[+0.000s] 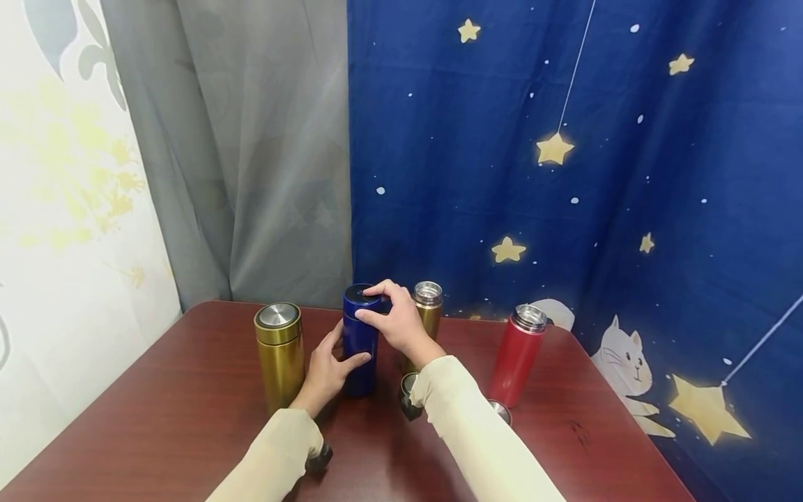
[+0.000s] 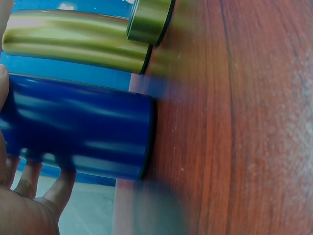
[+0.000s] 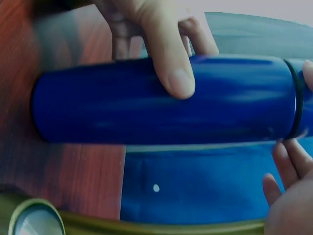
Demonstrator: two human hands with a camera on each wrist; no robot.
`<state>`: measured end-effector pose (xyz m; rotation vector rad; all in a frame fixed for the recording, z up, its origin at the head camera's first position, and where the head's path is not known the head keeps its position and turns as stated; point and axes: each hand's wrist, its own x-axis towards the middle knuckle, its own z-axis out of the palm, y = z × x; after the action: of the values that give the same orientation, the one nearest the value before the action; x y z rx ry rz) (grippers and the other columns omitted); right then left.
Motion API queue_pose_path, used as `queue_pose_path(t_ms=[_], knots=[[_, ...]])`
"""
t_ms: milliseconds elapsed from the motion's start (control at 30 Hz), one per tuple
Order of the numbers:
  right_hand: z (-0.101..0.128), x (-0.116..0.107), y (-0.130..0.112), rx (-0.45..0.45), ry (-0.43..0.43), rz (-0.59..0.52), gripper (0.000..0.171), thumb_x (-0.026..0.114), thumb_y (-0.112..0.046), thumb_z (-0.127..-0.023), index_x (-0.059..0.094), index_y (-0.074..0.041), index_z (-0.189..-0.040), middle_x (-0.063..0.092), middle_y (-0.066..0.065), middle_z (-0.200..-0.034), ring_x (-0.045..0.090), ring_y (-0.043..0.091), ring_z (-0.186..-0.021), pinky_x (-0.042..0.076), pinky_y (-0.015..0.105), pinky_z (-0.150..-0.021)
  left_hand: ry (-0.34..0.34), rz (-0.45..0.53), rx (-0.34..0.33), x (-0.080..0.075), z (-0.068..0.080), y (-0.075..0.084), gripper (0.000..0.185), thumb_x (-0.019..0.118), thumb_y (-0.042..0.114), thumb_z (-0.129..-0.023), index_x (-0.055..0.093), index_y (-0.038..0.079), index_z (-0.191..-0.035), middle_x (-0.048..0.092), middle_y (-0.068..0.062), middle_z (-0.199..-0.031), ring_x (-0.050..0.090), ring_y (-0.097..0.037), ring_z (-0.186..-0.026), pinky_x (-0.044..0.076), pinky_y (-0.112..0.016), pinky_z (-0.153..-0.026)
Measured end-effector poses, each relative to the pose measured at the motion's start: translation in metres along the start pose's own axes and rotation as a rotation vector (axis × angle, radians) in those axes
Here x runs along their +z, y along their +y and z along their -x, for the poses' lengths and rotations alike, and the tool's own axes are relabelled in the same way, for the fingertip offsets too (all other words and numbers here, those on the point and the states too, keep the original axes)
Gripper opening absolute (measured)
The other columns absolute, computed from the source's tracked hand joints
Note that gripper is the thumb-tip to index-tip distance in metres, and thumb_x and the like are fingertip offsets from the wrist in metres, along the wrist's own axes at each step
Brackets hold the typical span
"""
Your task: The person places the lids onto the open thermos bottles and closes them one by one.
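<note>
A blue thermos bottle stands upright on the table, its dark-topped lid in place. My left hand grips its body from the left; in the right wrist view the thumb lies across the front and the other fingers go behind. My right hand grips the lid from the right, thumb on the near side, index finger reaching over the top. In the left wrist view the blue bottle meets the table at its base, with left-hand fingers along its lower side.
A lidded gold thermos stands left of the blue one. Behind my right hand is an open gold thermos, its lid on the table. Farther right stands an open red thermos, with a lid at its foot. Curtains hang behind the table.
</note>
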<state>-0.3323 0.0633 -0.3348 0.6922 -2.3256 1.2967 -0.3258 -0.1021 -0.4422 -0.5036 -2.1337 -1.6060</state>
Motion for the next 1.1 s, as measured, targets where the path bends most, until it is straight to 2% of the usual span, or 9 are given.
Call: queue_pose_path(t_ms=[233,367,433,467,567,667,733,933,1100], knots=[[0.001,0.009,-0.004,0.018,0.083,0.069,0.039,0.083,-0.034,-0.077,0.065,-0.018,-0.108,0.056,0.001,-0.107,0.05,0.017,-0.103,0.046,0.033,-0.088,0.002,0.013,-0.008,0.0,-0.001,0.0,0.083,0.085,0.018,-0.076,0.042,0.01,-0.148,0.062,-0.02,-0.12,0.067,-0.035,-0.098,0.052,-0.052,-0.085],[0.001,0.009,-0.003,0.009,0.077,0.077,0.044,0.082,-0.035,-0.078,0.062,-0.019,-0.113,0.055,0.003,-0.11,0.05,0.019,-0.104,0.046,0.035,-0.088,0.001,0.009,0.004,0.0,-0.001,-0.001,0.084,0.084,0.018,-0.077,0.041,0.008,-0.148,0.062,-0.021,-0.12,0.066,-0.035,-0.097,0.052,-0.052,-0.085],[0.001,0.007,-0.001,0.001,0.041,0.075,0.048,0.08,-0.036,-0.08,0.061,-0.021,-0.121,0.057,0.003,-0.116,0.048,0.02,-0.107,0.044,0.038,-0.091,-0.001,0.0,0.008,-0.001,0.0,-0.001,0.084,0.084,0.019,-0.077,0.041,0.008,-0.148,0.062,-0.02,-0.12,0.066,-0.036,-0.097,0.052,-0.051,-0.085],[0.001,0.006,0.0,-0.002,0.012,0.059,0.05,0.078,-0.035,-0.082,0.06,-0.021,-0.126,0.057,0.004,-0.121,0.047,0.02,-0.11,0.044,0.039,-0.092,-0.002,-0.005,0.006,-0.002,0.001,0.005,0.084,0.084,0.017,-0.077,0.04,0.006,-0.148,0.062,-0.022,-0.12,0.066,-0.037,-0.097,0.052,-0.051,-0.084],[0.0,0.001,0.003,-0.018,-0.096,-0.034,0.054,0.072,-0.027,-0.088,0.054,-0.019,-0.139,0.055,0.007,-0.134,0.049,0.025,-0.118,0.043,0.045,-0.098,-0.003,-0.011,-0.003,-0.002,0.001,0.005,0.084,0.084,0.018,-0.077,0.04,0.006,-0.148,0.061,-0.022,-0.121,0.065,-0.038,-0.098,0.052,-0.051,-0.085],[0.0,-0.002,0.004,-0.018,-0.184,-0.152,0.054,0.067,-0.019,-0.092,0.05,-0.016,-0.143,0.052,0.009,-0.14,0.054,0.029,-0.119,0.045,0.046,-0.097,-0.002,-0.013,-0.02,-0.002,0.001,0.005,0.085,0.084,0.018,-0.077,0.039,0.007,-0.148,0.06,-0.022,-0.123,0.065,-0.039,-0.1,0.052,-0.051,-0.085],[0.0,-0.004,0.005,-0.012,-0.201,-0.173,0.054,0.066,-0.019,-0.092,0.05,-0.019,-0.143,0.052,0.007,-0.141,0.056,0.028,-0.118,0.046,0.044,-0.097,0.0,-0.014,-0.018,-0.001,0.0,0.0,0.086,0.084,0.021,-0.077,0.039,0.009,-0.149,0.06,-0.021,-0.124,0.065,-0.037,-0.1,0.052,-0.05,-0.085],[-0.001,-0.004,0.007,0.017,-0.153,-0.035,0.054,0.073,-0.031,-0.087,0.056,-0.028,-0.138,0.057,0.002,-0.134,0.051,0.022,-0.117,0.044,0.046,-0.097,-0.002,-0.013,-0.026,-0.001,0.0,-0.001,0.085,0.085,0.021,-0.076,0.04,0.01,-0.149,0.06,-0.019,-0.124,0.066,-0.034,-0.099,0.053,-0.049,-0.084],[-0.002,0.001,0.004,0.031,-0.064,0.056,0.056,0.08,-0.036,-0.081,0.061,-0.028,-0.132,0.061,0.002,-0.123,0.047,0.02,-0.106,0.045,0.043,-0.092,-0.005,-0.018,-0.034,-0.001,0.0,-0.001,0.084,0.084,0.023,-0.077,0.04,0.012,-0.149,0.06,-0.018,-0.125,0.065,-0.033,-0.102,0.053,-0.048,-0.085]])
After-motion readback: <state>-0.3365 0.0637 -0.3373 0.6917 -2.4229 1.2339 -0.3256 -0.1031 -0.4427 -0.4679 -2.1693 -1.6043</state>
